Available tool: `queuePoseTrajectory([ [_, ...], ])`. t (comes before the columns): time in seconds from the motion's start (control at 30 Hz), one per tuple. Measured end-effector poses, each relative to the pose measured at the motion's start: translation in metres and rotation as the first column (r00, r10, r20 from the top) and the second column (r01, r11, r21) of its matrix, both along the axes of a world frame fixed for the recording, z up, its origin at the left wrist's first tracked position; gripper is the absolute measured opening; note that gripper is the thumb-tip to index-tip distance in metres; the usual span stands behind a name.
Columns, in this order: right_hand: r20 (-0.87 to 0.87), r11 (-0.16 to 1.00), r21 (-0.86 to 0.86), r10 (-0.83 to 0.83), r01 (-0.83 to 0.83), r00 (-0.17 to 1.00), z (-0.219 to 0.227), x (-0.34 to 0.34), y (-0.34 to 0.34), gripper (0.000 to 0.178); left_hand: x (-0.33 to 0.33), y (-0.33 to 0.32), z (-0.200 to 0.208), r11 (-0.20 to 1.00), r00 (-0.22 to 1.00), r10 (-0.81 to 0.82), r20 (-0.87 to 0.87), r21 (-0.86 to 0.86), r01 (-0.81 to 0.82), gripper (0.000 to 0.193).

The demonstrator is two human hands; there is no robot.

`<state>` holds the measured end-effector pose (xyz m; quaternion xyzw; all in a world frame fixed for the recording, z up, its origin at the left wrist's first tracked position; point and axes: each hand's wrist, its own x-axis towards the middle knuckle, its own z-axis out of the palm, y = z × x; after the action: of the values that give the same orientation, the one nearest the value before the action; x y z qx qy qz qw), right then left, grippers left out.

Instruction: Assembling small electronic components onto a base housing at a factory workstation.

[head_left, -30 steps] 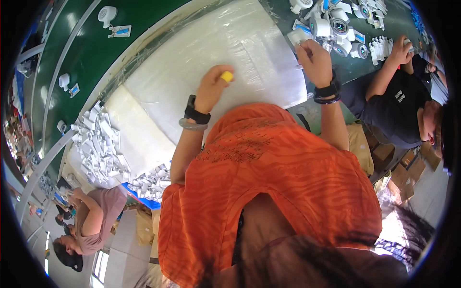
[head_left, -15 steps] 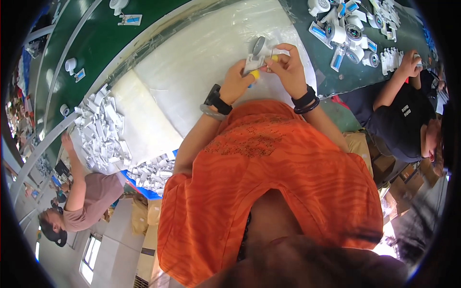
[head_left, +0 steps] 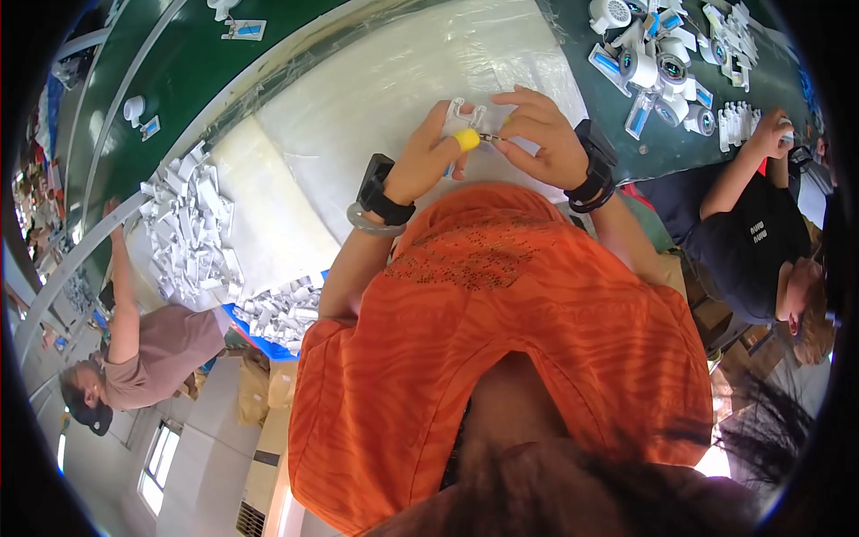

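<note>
My left hand (head_left: 420, 161) is closed around a white plastic bracket (head_left: 465, 113), whose looped end stands out above the fingers. A yellow cover (head_left: 467, 139) sits at the tip of the left thumb. Just right of it, between both hands, is a small dark metal piece (head_left: 488, 138), too small to name. My right hand (head_left: 543, 139) has its thumb and a finger pinched at that piece, with the other fingers raised and partly curled. A bit of blue (head_left: 448, 170) shows beneath the left fingers; I cannot tell what it belongs to.
A plastic-covered white mat (head_left: 349, 134) lies under my hands. Left are a heap of white plastic parts (head_left: 190, 233) and a blue bin (head_left: 268, 347) of similar ones. Small round-headed units (head_left: 662, 67) pile up at far right. One co-worker (head_left: 747, 228) sits right, another (head_left: 161, 349) left.
The round grey-and-white head seen above the bracket is no longer visible. The bracket has turned in my left hand, and my right fingers have spread a little. The small metal piece now shows.
</note>
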<state>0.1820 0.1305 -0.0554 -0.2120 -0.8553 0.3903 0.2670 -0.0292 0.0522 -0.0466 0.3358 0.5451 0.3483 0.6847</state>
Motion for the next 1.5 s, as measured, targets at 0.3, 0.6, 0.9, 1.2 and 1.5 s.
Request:
queuePoseTrajectory([
  [0.3, 0.068, 0.938, -0.342, -0.039, 0.06, 0.997, 0.03, -0.007, -0.013, 0.013, -0.001, 0.0, 0.011, 0.98, 0.993, 0.115, 0.011, 0.16, -0.116, 0.032],
  [0.6, -0.066, 0.906, 0.216, -0.359, 0.364, 0.931, 0.015, -0.015, -0.017, 0.019, 0.011, -0.004, 0.011, 0.983, 0.993, 0.099, 0.071, 0.149, -0.109, 0.036],
  [0.9, -0.133, 0.922, 0.232, -0.284, 0.309, 0.95, 0.008, -0.02, -0.022, 0.024, 0.02, 0.0, 0.02, 0.986, 0.995, 0.062, 0.075, 0.151, -0.073, 0.039],
  [1.2, -0.135, 0.9, 0.277, -0.31, 0.336, 0.941, 0.017, -0.02, -0.023, 0.025, 0.021, -0.006, 0.019, 0.963, 0.998, 0.036, -0.042, 0.269, -0.024, 0.036],
  [1.5, -0.139, 0.9, 0.285, -0.302, 0.33, 0.943, 0.012, -0.016, -0.025, 0.028, 0.021, -0.007, 0.02, 0.927, 0.981, 0.035, -0.19, 0.373, 0.039, 0.039],
])
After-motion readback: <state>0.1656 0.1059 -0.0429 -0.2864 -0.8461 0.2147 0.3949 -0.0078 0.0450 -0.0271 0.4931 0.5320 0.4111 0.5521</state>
